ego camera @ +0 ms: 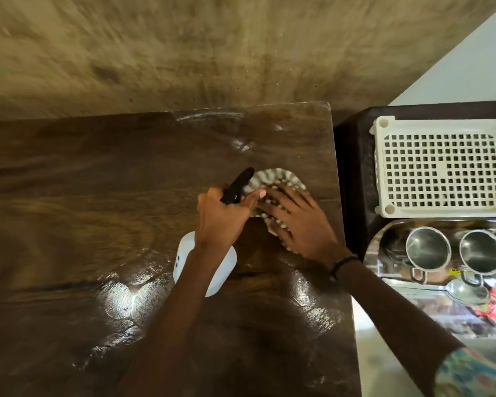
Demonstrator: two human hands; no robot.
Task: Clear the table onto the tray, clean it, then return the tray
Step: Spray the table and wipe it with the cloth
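Note:
My left hand (222, 216) grips the black trigger head of a white spray bottle (184, 262) held above the dark wooden table (98, 210). Just to its right, my right hand (298, 222) lies flat, fingers spread, on a grey-and-white checked cloth (272, 179) pressed to the tabletop near the right edge. The wood shines wet in patches around the cloth and nearer me. A steel tray (384, 239) off to the right carries two steel cups (427, 250) and a spoon (464, 292).
A white perforated plastic rack (441, 170) lies on a dark stand to the right of the table, behind the tray. A rough brown wall runs along the table's far edge. Pale floor shows at far right.

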